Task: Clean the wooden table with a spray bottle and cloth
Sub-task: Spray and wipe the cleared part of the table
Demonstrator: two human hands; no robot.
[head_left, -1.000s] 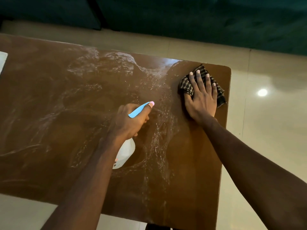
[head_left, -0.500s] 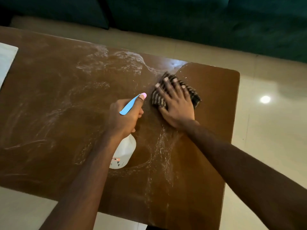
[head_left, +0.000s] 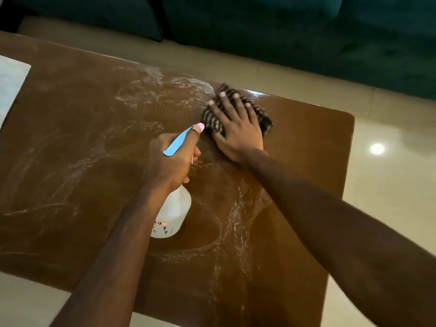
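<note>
Cloth [head_left: 212,119] slid left; right hand [head_left: 240,131] fingers [head_left: 233,103] flat on top.

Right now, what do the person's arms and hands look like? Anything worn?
Nothing worn: left hand and right hand have no gloves, no rings visible. Left forearm and right forearm bare to the frame edge, no sleeves, no watch or band at either wrist. Right-hand nails short, unpainted.

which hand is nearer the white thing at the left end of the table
Left. The left hand, gripping the spray bottle mid-table, is well right of the white thing; the right hand, flat on the cloth, is even farther right.
</note>
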